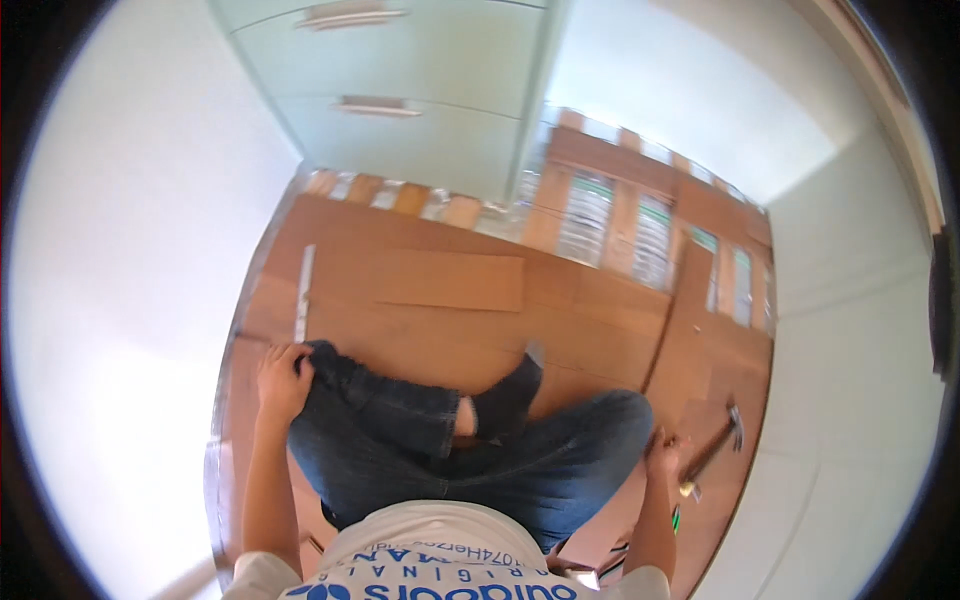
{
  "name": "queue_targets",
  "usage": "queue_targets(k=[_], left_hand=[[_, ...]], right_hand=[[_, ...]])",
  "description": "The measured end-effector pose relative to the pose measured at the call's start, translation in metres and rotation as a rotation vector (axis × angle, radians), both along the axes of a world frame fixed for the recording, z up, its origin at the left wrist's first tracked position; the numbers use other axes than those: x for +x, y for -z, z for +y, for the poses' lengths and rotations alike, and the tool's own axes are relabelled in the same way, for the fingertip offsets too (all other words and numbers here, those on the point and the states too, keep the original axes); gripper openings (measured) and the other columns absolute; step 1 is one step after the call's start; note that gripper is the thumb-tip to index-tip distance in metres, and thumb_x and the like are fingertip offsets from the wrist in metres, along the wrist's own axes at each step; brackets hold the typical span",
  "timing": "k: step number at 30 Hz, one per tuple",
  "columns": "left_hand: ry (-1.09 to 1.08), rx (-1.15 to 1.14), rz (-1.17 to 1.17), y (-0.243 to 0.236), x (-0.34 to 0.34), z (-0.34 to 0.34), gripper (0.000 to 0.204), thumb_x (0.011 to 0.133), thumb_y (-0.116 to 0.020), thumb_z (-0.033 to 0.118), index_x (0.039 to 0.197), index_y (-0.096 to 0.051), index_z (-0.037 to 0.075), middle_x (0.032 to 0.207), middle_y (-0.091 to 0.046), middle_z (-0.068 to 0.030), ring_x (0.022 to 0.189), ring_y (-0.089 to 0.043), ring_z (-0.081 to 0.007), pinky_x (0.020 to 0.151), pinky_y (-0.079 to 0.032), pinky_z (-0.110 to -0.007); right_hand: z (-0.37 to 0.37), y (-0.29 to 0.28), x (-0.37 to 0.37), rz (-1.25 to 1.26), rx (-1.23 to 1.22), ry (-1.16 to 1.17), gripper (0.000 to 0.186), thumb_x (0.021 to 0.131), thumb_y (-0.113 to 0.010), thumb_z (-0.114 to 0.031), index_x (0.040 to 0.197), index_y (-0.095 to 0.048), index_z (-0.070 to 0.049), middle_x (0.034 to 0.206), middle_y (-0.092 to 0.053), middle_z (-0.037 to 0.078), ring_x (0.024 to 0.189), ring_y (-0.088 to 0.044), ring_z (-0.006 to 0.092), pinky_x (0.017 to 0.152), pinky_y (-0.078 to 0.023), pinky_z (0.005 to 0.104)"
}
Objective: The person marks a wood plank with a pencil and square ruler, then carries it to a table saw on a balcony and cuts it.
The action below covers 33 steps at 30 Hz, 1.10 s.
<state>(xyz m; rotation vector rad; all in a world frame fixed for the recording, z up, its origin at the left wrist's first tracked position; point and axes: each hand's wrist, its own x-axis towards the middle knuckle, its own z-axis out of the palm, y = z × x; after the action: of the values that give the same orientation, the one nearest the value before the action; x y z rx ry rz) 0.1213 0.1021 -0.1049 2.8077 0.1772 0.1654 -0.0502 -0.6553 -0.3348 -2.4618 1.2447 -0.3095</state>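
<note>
I sit cross-legged in dark jeans [540, 470] on brown cardboard covering the floor [470, 340]. My left hand [285, 378] rests on my left knee, fingers bent and a little apart against the denim, holding nothing visible. A thin pale strip [305, 285] lies just beyond it. My right hand [666, 450] is low beside my right knee, near a hammer [730, 425] with its handle angled toward me; blur hides whether its fingers grip anything. A small yellow item [688, 488] and a green item [676, 518] lie below that hand. A loose cardboard piece [450, 280] lies ahead.
Pale drawers [395, 150] with handles stand ahead. Cardboard strips over plastic-wrapped slatted floor sections [630, 205] extend to the back right. White walls enclose me at left [120, 300] and right [850, 350]. A wooden frame edge [890, 80] runs along the upper right.
</note>
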Motion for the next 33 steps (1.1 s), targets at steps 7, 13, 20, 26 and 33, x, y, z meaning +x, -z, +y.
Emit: queue_targets(k=[7, 13, 20, 26, 33], left_hand=[[-0.075, -0.031, -0.008, -0.008, -0.011, 0.015, 0.015, 0.087, -0.063, 0.014, 0.098, -0.072, 0.011, 0.101, -0.071, -0.0103, 0.106, -0.063, -0.0335, 0.098, -0.047, -0.047], [0.014, -0.057, 0.002, -0.005, -0.004, 0.011, 0.014, 0.088, -0.062, 0.013, 0.098, -0.071, 0.011, 0.106, -0.070, -0.0086, 0.111, -0.061, -0.0316, 0.099, -0.044, -0.045], [-0.022, -0.056, -0.010, 0.001, -0.014, 0.030, 0.015, 0.086, -0.064, 0.016, 0.099, -0.072, 0.012, 0.105, -0.071, -0.0091, 0.107, -0.063, -0.0307, 0.095, -0.046, -0.045], [-0.064, 0.038, 0.029, 0.006, -0.019, 0.035, 0.019, 0.089, -0.062, 0.022, 0.102, -0.073, 0.015, 0.106, -0.070, -0.0058, 0.110, -0.064, -0.0274, 0.094, -0.046, -0.043], [-0.093, -0.037, -0.034, 0.002, -0.024, 0.040, 0.017, 0.090, -0.062, 0.022, 0.101, -0.073, 0.015, 0.102, -0.069, -0.0038, 0.109, -0.064, -0.0263, 0.091, -0.046, -0.042]], right_hand=[[0.016, -0.058, 0.030, 0.233, -0.001, 0.026, 0.061, 0.106, -0.042, -0.056, 0.121, -0.069, -0.003, 0.114, -0.070, 0.029, 0.107, -0.066, 0.0473, 0.092, -0.052, 0.0545], [-0.064, -0.144, -0.028, 0.161, -0.113, -0.167, 0.059, 0.109, -0.041, -0.047, 0.117, -0.070, 0.004, 0.106, -0.072, 0.029, 0.096, -0.069, 0.0449, 0.084, -0.054, 0.0500], [0.024, -0.335, -0.043, 0.188, 0.063, -0.398, 0.063, 0.109, -0.044, -0.049, 0.133, -0.062, 0.006, 0.134, -0.060, 0.033, 0.123, -0.058, 0.0439, 0.105, -0.047, 0.0518], [0.072, -0.356, 0.052, 0.315, 0.020, -0.640, 0.068, 0.107, -0.045, -0.053, 0.123, -0.066, 0.009, 0.117, -0.066, 0.036, 0.106, -0.063, 0.0499, 0.093, -0.052, 0.0531], [0.131, -0.258, 0.268, 0.233, 0.078, -1.214, 0.051, 0.109, -0.046, -0.037, 0.105, -0.069, 0.008, 0.091, -0.071, 0.025, 0.083, -0.065, 0.0343, 0.077, -0.051, 0.0441]])
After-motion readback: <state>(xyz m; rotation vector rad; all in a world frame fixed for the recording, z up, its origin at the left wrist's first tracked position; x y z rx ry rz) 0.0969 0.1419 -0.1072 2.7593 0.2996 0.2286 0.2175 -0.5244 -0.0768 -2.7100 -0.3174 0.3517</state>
